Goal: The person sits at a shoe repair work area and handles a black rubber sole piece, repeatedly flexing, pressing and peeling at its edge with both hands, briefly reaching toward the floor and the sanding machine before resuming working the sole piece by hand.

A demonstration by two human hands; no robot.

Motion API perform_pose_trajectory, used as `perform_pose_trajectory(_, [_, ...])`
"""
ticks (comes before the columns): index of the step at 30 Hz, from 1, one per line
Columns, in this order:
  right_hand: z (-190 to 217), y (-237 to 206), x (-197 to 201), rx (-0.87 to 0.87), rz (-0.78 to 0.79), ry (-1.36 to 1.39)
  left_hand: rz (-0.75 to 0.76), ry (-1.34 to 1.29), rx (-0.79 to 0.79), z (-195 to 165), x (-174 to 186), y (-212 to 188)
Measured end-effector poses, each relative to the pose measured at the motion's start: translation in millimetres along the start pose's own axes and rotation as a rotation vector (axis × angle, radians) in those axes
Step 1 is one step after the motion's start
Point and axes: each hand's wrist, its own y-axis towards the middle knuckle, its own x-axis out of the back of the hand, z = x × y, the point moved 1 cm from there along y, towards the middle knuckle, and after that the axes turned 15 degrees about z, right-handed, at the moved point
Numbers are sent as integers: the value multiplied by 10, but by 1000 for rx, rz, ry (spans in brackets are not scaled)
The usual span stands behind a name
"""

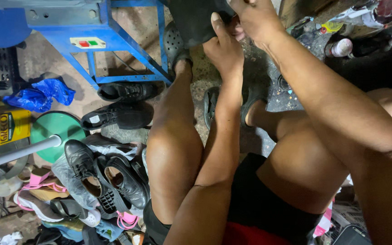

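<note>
Head view, looking down past bare knees: left hand (223,47) and right hand (255,18) both close their fingers on a dark shoe (196,18) held up at the frame's top. A firm two-handed hold would steady it above the floor (128,68).

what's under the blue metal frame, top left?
Under the blue metal frame: bare stained floor and a thin cable. Two black shoes lie just in front, a blue plastic bag beside. The frame's top covers anything farther back.
</note>
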Motion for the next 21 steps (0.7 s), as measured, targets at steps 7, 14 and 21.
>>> perform_pose_trajectory(7, [143, -46, -70, 40, 63, 229, 30, -56, 76, -2, -54, 98])
perform_pose_trajectory(14, [46, 95, -117, 70, 28, 418, -12, -311, 175, 53, -82, 353])
perform_pose_trajectory(21, [-74, 319, 5, 116, 166, 680, -32, -456, 105, 105, -144, 502])
